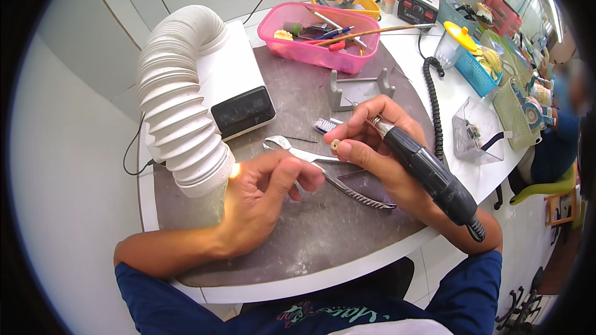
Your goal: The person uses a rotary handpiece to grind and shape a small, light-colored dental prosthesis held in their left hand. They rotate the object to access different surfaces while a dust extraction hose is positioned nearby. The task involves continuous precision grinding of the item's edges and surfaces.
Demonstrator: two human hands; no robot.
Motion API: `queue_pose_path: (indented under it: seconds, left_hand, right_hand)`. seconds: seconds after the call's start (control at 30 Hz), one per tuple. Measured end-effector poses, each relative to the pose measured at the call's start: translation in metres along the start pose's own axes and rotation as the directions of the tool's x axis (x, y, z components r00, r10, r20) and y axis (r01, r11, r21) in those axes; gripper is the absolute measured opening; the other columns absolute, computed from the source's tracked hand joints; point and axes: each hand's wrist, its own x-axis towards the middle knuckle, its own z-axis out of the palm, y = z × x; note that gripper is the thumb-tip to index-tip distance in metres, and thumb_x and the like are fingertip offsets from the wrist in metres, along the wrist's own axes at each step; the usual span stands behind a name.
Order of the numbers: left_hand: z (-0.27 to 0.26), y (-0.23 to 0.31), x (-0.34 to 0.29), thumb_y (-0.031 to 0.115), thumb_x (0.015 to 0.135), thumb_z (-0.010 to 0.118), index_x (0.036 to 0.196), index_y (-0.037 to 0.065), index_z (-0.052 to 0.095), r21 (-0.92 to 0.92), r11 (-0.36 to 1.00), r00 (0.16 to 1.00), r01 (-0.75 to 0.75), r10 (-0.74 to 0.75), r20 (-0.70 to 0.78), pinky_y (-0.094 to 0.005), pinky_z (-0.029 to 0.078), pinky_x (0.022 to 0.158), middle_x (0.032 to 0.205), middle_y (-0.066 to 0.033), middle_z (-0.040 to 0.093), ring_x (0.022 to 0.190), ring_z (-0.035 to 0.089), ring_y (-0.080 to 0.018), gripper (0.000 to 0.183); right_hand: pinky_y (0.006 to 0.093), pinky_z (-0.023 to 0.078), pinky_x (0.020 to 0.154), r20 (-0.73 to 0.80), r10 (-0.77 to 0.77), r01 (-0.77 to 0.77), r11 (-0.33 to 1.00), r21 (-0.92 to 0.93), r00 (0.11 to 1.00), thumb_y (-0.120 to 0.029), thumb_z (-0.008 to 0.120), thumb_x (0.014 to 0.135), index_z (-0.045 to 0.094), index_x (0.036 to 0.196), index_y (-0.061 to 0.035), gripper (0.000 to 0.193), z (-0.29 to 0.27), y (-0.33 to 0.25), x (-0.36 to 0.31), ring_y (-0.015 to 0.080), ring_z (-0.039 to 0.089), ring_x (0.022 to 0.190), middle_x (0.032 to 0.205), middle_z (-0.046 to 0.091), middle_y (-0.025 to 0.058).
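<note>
My right hand (394, 167) is wrapped around a black rotary handpiece (434, 177) with a thin metal bit, pointing up and left. The same hand's thumb and fingertips pinch a small beige piece (336, 145). My left hand (254, 201) is half curled, thumb apart, with nothing visible in it. It sits beside the mouth of a white ribbed hose (177, 111), where a bright light falls on it. Between and beneath my hands lies a silver pliers-like tool (347, 191) with a ridged handle. A small bristle brush (324, 125) lies beyond it.
A grey handpiece cradle (360, 91) stands behind my right hand. Farther back is a pink plastic basket (310, 56) of tools. The hose joins a white box (233, 74). On the right are a coiled cord (431, 99), a clear bin (475, 130) and dental models; a person sits beyond.
</note>
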Motion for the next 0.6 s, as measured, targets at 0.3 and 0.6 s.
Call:
queue_pose_path:
  seconds: [0.3, 0.6]
  left_hand:
    - [0.003, -0.007, 0.004, 0.009, 0.094, 0.062, 0.112, 0.003, 0.048, -0.141, 0.990, 1.000, 0.023, -0.023, -0.001, -0.0268, 0.053, 0.076, 0.098, -0.0081, 0.063, 0.089, 0.062, -0.0135, 0.023]
    - [0.001, -0.007, 0.001, 0.003, 0.091, 0.064, 0.108, 0.001, 0.051, -0.157, 0.987, 0.999, 0.028, -0.025, 0.021, -0.0256, 0.052, 0.084, 0.101, -0.0071, 0.062, 0.092, 0.063, -0.0118, 0.021]
  right_hand:
    - [0.0247, 0.054, 0.078, 0.055, -0.010, 0.011, 1.000, -0.027, 0.998, 0.003, 0.064, 0.088, 0.052, 0.102, 0.0007, 0.019, 0.007, 0.005, -0.007, 0.0134, 0.066, 0.089, 0.096, 0.067, 0.0115]
    - [0.0245, 0.053, 0.073, 0.114, -0.109, 0.138, 0.947, -0.291, 0.988, 0.000, 0.070, 0.085, 0.058, 0.096, -0.0004, 0.017, 0.010, 0.006, -0.011, 0.0103, 0.065, 0.080, 0.085, 0.064, 0.0063]
